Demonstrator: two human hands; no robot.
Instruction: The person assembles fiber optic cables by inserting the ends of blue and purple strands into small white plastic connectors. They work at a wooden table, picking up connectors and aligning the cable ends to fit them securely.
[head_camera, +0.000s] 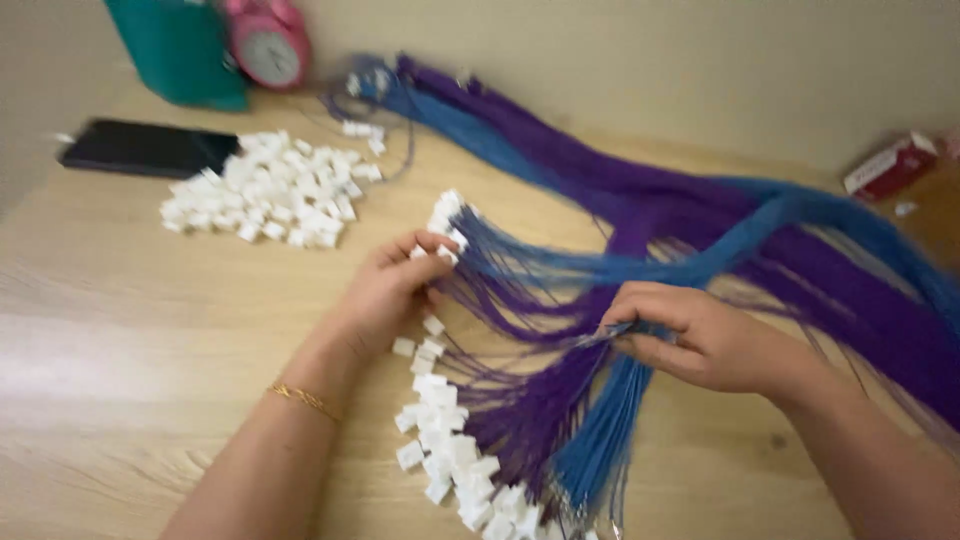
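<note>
My left hand (395, 285) pinches a small white plastic connector (447, 248) at the end of a thin wire. My right hand (690, 335) grips a bunch of blue and purple wires (560, 265) that fan out between the two hands. A long bundle of purple and blue wires (700, 200) runs across the wooden table (120, 340) from the back to the right edge. Wires fitted with white connectors (450, 450) lie in a row below my left hand. A pile of loose white connectors (270, 190) sits at the back left.
A black phone (145, 148) lies at the far left beside the connector pile. A teal container (180, 45) and a pink alarm clock (268, 40) stand against the beige wall. A small red and white box (890, 165) lies at the right.
</note>
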